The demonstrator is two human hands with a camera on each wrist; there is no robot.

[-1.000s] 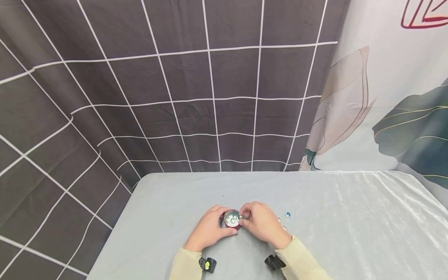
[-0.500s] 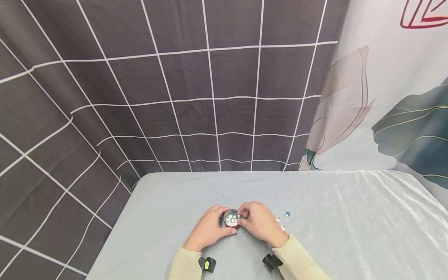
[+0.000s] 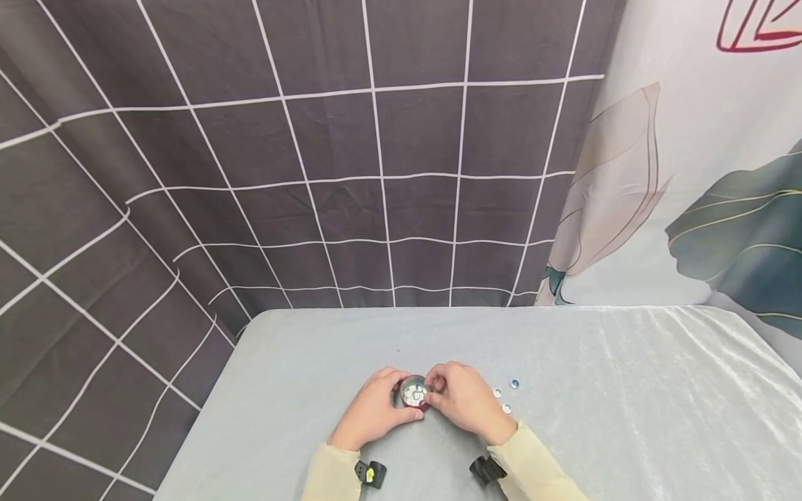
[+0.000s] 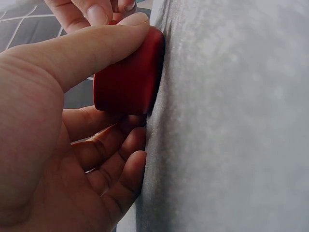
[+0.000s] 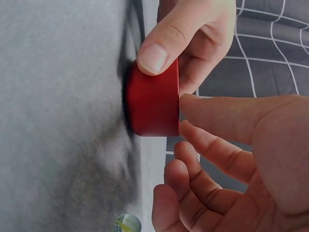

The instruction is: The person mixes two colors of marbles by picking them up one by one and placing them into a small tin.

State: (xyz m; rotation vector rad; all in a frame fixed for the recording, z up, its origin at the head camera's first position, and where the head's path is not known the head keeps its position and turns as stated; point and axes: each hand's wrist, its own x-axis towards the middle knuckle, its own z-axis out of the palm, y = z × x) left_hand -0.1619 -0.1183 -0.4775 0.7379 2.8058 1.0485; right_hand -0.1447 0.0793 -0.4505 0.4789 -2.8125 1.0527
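A small round red cup (image 3: 414, 392) with a shiny silver inside stands on the cloth. Several glassy pieces show at its bottom in the head view. My left hand (image 3: 374, 412) grips the cup from the left, thumb along the near side and fingers behind. The right hand (image 3: 465, 399) is at the cup's right rim. In the right wrist view its thumb (image 5: 212, 113) and forefinger are apart at the rim, with nothing seen between them, and the other fingers curl loosely below. Right of this hand lie a blue glass marble (image 3: 515, 383) and two clear marbles (image 3: 498, 393).
A pale grey velvety cloth (image 3: 301, 362) covers the table. Behind it hangs a dark curtain (image 3: 413, 209) with a white grid, and a leaf-patterned curtain (image 3: 633, 209) at the right. A tiny reddish speck (image 3: 398, 351) lies beyond the cup.
The marble that my right thumb and forefinger pinched over the rim is gone from the fingertips, and more glassy pieces show in the cup. The left hand has stayed in place.
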